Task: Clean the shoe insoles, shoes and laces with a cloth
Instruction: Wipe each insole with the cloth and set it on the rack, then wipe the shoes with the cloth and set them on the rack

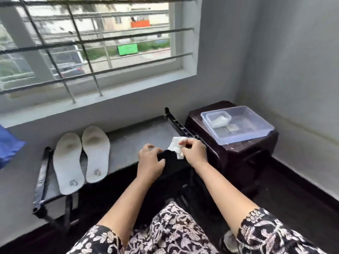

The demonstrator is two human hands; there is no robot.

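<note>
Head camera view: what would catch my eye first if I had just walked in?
Most likely the two hands at the centre: the left hand holds a black item, seemingly a shoe, while the right hand presses a white cloth to it. Next, the pair of pale insoles lying side by side on the rack at left. A clear plastic tub sits on a dark stool to the right.

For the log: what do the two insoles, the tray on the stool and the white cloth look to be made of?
Insoles: probably foam with a matte fabric top; pale, dull, heel areas stained darker. Tray: clear plastic, glossy and see-through, the dark stool showing through it. White cloth in the right hand: soft fabric or tissue, crumpled; cannot tell which.
</note>
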